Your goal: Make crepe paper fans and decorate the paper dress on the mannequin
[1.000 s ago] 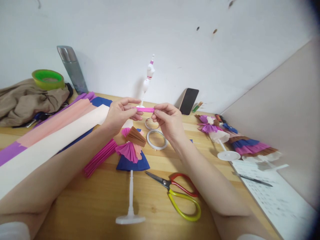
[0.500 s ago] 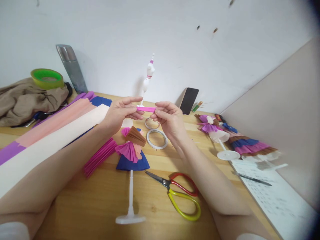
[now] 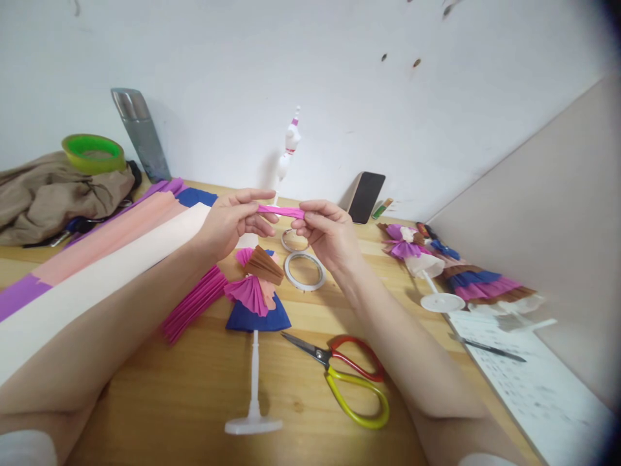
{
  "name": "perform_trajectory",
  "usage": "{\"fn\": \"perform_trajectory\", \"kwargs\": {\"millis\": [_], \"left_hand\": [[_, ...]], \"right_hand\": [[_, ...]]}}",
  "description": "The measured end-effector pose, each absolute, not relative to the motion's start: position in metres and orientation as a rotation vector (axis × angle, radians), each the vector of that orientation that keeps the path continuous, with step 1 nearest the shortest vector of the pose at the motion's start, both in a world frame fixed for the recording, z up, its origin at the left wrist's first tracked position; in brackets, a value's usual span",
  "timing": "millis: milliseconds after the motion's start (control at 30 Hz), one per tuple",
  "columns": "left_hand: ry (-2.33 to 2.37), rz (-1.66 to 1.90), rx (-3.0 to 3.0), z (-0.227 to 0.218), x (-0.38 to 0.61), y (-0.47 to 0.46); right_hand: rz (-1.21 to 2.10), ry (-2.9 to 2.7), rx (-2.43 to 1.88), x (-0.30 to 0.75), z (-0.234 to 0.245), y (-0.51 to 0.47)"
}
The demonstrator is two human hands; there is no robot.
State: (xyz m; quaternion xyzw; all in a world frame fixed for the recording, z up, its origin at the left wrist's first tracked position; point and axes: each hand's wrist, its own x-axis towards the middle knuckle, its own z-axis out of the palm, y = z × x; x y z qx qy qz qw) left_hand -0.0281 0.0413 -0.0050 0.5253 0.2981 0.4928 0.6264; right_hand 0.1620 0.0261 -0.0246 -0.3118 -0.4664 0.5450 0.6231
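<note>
A narrow pink crepe paper strip (image 3: 281, 211) is stretched level between my two hands above the table. My left hand (image 3: 233, 217) pinches its left end between thumb and fingers, and my right hand (image 3: 324, 226) pinches the other end. Below them, a small mannequin stand (image 3: 255, 375) lies on the table, dressed in a blue paper skirt (image 3: 257, 317) with pink, peach and brown pleated pieces. Pleated magenta paper (image 3: 196, 304) rests to its left. Scissors (image 3: 323, 355) with one red and one yellow handle lie partly open at its right.
Tape rolls (image 3: 305, 270) lie beyond the stand. A white mannequin (image 3: 290, 142) stands by the wall, near a leaning phone (image 3: 367, 197). Crepe paper sheets (image 3: 121, 265) fill the left. Dressed mannequins (image 3: 480, 285), a pen (image 3: 495, 349) and a written sheet (image 3: 528, 388) lie right.
My hands have drawn slightly apart, the left one moving a little left. More of the pink strip shows between them, and it looks more twisted. Other things stay in place.
</note>
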Motion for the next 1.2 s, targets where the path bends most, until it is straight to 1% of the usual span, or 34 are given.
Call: {"fn": "perform_trajectory", "kwargs": {"millis": [100, 200, 300, 367, 433, 533, 600, 667, 800, 967, 1033, 1200], "left_hand": [[0.736, 1.138, 1.259, -0.008, -0.028, 0.043], [0.885, 1.272, 1.375, -0.014, -0.027, 0.044], [0.988, 1.470, 1.668, -0.016, -0.028, 0.042], [0.940, 1.555, 1.959, -0.013, -0.030, 0.040], [0.847, 1.521, 2.262, -0.008, -0.031, 0.037], [0.867, 1.315, 2.503, -0.002, -0.030, 0.033], [0.982, 1.218, 2.406, -0.001, -0.028, 0.031], [1.032, 1.086, 2.190, 0.001, -0.026, 0.029], [0.963, 0.768, 1.828, 0.005, -0.025, 0.026], [0.888, 0.672, 1.709, 0.008, -0.027, 0.027], [0.847, 0.659, 1.648, 0.007, -0.028, 0.029], [0.755, 0.622, 1.477, 0.000, -0.031, 0.034]], "right_hand": [[1.246, -1.067, -0.729, 0.162, -0.024, 0.025], [1.247, -1.062, -0.747, 0.161, -0.024, 0.025], [1.241, -1.055, -0.791, 0.161, -0.023, 0.025], [1.244, -1.063, -0.829, 0.160, -0.022, 0.023], [1.259, -1.087, -0.854, 0.158, -0.021, 0.021], [1.295, -1.143, -0.874, 0.156, -0.019, 0.017], [1.330, -1.171, -0.884, 0.156, -0.018, 0.015], [1.367, -1.182, -0.891, 0.155, -0.017, 0.014], [1.413, -1.157, -0.906, 0.156, -0.017, 0.015], [1.428, -1.208, -0.938, 0.159, -0.014, 0.015], [1.366, -1.298, -0.948, 0.163, -0.011, 0.013], [1.032, -1.596, -0.994, 0.177, 0.000, 0.009]]}}
